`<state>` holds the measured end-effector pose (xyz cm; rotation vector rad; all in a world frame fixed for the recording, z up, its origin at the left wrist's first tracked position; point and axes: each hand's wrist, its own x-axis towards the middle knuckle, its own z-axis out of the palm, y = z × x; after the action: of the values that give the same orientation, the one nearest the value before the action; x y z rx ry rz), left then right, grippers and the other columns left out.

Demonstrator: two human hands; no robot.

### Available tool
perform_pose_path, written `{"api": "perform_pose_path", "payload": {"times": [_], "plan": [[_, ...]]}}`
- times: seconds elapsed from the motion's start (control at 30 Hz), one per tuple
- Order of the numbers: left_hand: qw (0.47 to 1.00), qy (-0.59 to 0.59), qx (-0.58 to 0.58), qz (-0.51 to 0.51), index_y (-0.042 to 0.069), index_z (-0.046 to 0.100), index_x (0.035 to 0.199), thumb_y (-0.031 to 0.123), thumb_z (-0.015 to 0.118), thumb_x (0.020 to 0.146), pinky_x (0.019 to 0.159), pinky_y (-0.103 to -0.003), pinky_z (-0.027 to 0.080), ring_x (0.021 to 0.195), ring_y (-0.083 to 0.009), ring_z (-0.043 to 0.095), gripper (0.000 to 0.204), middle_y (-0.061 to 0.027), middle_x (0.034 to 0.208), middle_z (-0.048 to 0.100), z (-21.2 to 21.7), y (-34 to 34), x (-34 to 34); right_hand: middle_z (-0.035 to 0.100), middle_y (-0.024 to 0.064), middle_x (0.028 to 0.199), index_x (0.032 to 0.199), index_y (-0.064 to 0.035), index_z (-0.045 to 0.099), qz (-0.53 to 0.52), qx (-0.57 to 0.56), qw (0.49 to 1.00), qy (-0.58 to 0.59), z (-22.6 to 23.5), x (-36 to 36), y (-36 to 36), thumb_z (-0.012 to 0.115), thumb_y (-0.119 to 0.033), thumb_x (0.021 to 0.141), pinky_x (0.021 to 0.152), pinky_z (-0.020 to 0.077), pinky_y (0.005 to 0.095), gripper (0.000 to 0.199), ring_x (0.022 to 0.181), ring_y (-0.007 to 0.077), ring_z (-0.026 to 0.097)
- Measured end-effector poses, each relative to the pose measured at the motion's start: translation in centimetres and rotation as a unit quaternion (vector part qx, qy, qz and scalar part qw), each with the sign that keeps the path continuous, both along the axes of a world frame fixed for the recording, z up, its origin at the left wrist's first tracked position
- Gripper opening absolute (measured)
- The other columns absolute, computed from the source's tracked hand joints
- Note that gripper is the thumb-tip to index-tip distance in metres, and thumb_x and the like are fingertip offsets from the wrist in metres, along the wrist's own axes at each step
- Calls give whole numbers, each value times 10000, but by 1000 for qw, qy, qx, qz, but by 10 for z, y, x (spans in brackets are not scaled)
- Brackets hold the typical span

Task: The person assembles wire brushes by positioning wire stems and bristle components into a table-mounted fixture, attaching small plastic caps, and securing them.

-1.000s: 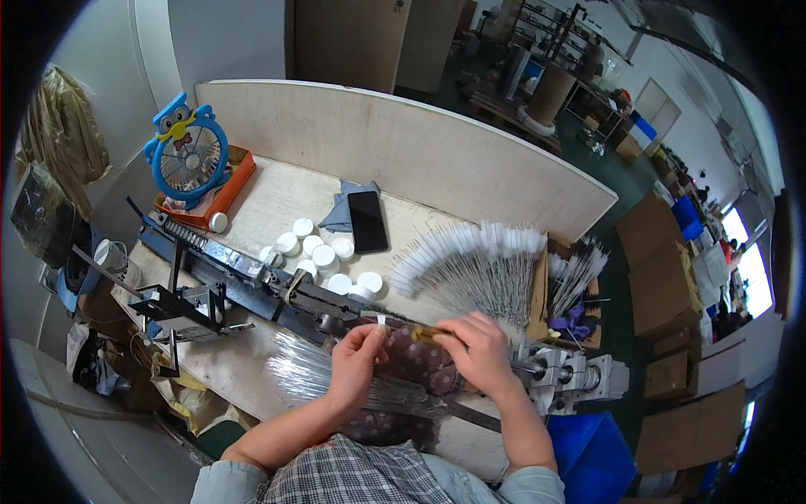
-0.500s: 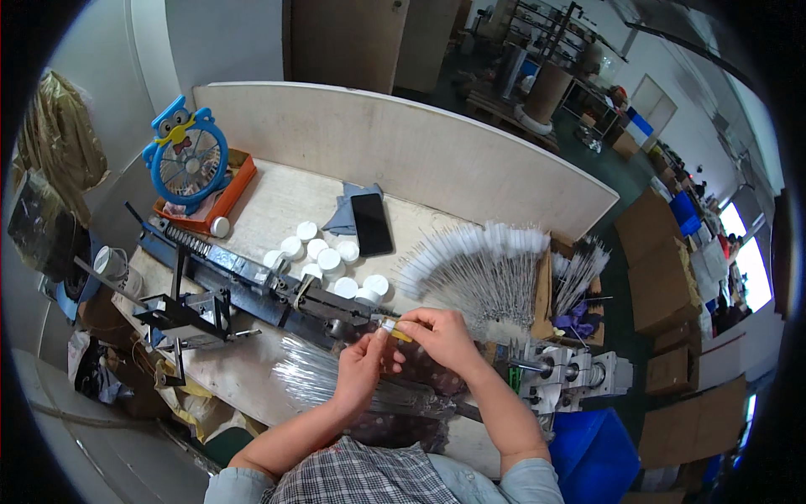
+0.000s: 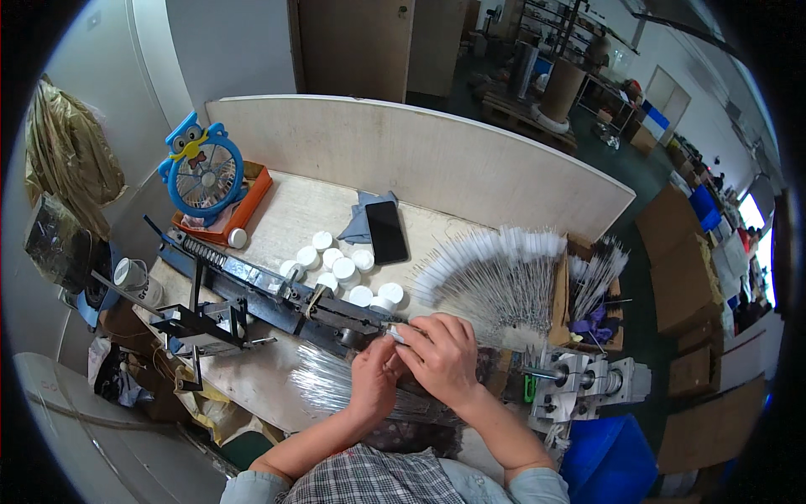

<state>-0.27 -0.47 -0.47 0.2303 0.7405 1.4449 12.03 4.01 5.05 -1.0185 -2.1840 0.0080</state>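
Both hands meet at the right end of a long dark metal bench fixture (image 3: 290, 296). My right hand (image 3: 441, 357) is closed, fingertips pinched together by a small white piece (image 3: 395, 333) whose kind I cannot make out. Just left of it, my left hand (image 3: 375, 378) has thumb and fingers curled together, touching the right fingertips; whatever it grips is hidden. Thin clear-looking strands or wires (image 3: 323, 382) lie in a bundle on the table left of my left hand. Beyond the fixture stand several round white-capped containers (image 3: 344, 269).
White-tipped wire brushes (image 3: 495, 260) fan out at right, beside a cardboard box (image 3: 564, 294) of more brushes. A metal clamping machine (image 3: 588, 386) stands at my right above a blue bin (image 3: 609, 462). A black phone (image 3: 387, 233) on a cloth and a blue fan (image 3: 201, 178) sit farther back.
The yellow piece at my right fingertips is now out of sight. My right hand has turned over and closed in on my left. The whole view has shifted slightly.
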Motion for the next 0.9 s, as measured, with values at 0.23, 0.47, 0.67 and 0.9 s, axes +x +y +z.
{"api": "perform_pose_path", "payload": {"times": [0.23,0.47,0.67,0.9], "plan": [[998,25,-7,56,38,582,916,82,582,924,692,-230,459,752,-85,577,45,-19,843,607,8,3,6,634,5,951,948,-137,715,36,13,999,-6,-3,12,5,765,-158,670,821,416,363,282,920,204,580],[998,7,-17,52,54,590,901,83,588,912,672,-225,451,702,-62,544,31,9,802,581,10,3,6,633,-1,958,973,-119,710,35,-13,999,27,-2,11,1,759,-154,701,841,419,364,278,934,197,582],[997,-51,-29,52,77,583,878,128,572,924,697,-241,447,697,-57,521,70,31,778,556,12,1,4,649,5,943,928,-115,719,16,19,1000,18,-10,1,2,770,-141,665,806,433,357,269,915,209,597],[998,-26,4,57,62,560,871,113,570,918,649,-228,392,648,-53,444,71,43,720,479,10,0,6,653,0,937,881,-113,724,13,4,1000,14,-6,3,0,770,-129,660,799,435,357,226,915,206,597]]}}
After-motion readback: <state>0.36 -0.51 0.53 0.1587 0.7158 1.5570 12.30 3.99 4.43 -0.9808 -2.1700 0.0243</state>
